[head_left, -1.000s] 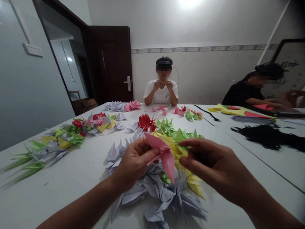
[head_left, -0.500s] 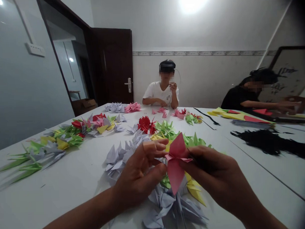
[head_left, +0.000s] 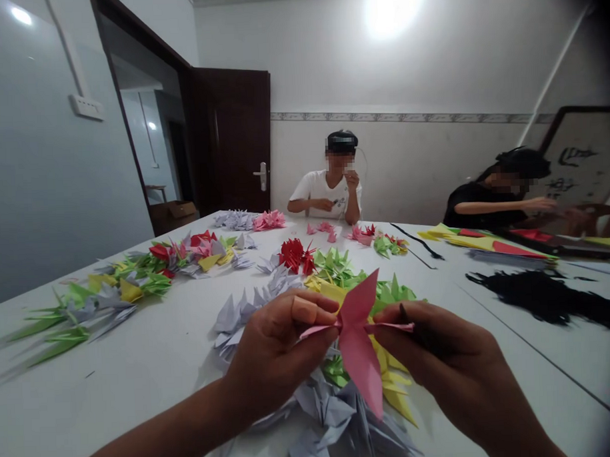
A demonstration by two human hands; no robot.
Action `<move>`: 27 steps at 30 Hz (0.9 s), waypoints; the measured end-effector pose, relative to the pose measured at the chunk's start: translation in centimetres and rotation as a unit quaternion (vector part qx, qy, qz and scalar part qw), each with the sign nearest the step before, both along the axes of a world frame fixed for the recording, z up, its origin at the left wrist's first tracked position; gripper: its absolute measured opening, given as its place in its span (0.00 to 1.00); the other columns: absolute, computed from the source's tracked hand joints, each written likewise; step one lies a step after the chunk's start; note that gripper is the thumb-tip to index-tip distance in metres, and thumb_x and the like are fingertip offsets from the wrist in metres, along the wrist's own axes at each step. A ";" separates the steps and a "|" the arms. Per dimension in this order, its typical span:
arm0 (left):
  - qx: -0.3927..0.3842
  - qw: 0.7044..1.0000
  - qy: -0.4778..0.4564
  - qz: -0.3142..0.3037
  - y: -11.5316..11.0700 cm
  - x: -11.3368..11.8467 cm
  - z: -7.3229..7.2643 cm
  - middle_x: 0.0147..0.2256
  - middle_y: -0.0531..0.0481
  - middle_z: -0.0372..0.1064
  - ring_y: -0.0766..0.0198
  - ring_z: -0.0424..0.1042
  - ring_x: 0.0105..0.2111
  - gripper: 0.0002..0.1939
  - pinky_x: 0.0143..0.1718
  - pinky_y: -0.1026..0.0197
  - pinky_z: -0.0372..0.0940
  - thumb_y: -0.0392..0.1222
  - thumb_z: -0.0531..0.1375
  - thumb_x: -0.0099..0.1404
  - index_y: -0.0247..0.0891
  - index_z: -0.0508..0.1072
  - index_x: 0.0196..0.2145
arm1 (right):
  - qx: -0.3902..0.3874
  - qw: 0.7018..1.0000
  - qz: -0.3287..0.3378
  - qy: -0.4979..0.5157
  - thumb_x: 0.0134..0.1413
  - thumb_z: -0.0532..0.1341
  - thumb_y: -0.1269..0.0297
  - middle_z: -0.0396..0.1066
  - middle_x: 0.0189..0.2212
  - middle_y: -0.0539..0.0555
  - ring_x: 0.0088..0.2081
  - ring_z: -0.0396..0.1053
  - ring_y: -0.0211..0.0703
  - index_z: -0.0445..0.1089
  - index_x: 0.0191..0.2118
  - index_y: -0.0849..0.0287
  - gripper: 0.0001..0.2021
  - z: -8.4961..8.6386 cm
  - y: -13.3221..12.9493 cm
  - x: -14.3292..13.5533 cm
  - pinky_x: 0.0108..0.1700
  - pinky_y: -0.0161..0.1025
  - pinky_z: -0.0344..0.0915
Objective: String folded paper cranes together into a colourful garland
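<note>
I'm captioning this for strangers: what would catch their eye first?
Probably the pink folded paper, held between the left hand and right hand near the picture's centre. Next, the red paper cluster beyond the hands, and the black strands on the table at picture right.

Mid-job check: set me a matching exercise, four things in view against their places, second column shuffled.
1. pink folded-paper crane
2. stringy black bundle
3. brown cardboard box
4. spiky red folded-paper cluster

A. Left of the dark brown door
B. On the white table, right side
C. Mid-table, beyond both hands
D. Pinched between left hand and right hand

Pairs: 1-D, 2-B, 3-A, 4-C
</note>
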State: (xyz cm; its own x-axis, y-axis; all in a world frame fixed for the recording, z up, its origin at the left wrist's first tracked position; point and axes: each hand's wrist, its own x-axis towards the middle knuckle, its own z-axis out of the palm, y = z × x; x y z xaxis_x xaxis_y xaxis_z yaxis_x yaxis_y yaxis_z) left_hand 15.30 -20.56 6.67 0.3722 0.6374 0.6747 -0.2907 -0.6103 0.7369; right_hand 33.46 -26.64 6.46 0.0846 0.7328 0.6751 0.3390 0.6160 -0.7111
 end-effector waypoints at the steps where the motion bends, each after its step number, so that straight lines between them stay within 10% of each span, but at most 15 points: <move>1: -0.003 1.000 0.000 -0.001 -0.1 0.0 0.1 0.37 0.49 0.74 0.68 0.74 0.37 0.06 0.38 0.67 0.70 0.28 0.62 0.58 0.36 0.75 0.29 | 0.002 1.000 -0.003 -0.006 0.53 0.65 0.69 0.72 0.27 0.43 0.26 0.68 0.30 0.74 0.35 0.46 0.07 0.0 0.0 0.1 0.26 0.22 0.65; 27: -0.130 0.990 -0.043 -0.045 0.5 0.9 -0.4 0.28 0.52 0.72 0.69 0.72 0.29 0.06 0.30 0.69 0.69 0.31 0.67 0.53 0.36 0.73 0.25 | 0.013 0.998 0.003 -0.068 0.53 0.65 0.69 0.69 0.27 0.48 0.26 0.66 0.36 0.73 0.43 0.49 0.11 -0.4 0.1 0.5 0.26 0.32 0.63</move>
State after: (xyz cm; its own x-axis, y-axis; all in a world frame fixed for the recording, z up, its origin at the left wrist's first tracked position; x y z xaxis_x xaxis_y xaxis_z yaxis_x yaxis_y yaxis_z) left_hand 16.21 -20.05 6.31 0.3835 0.7604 0.5242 -0.4034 -0.3727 0.8357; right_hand 33.96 -26.54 6.10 -0.0128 0.7157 0.6983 0.4274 0.6353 -0.6432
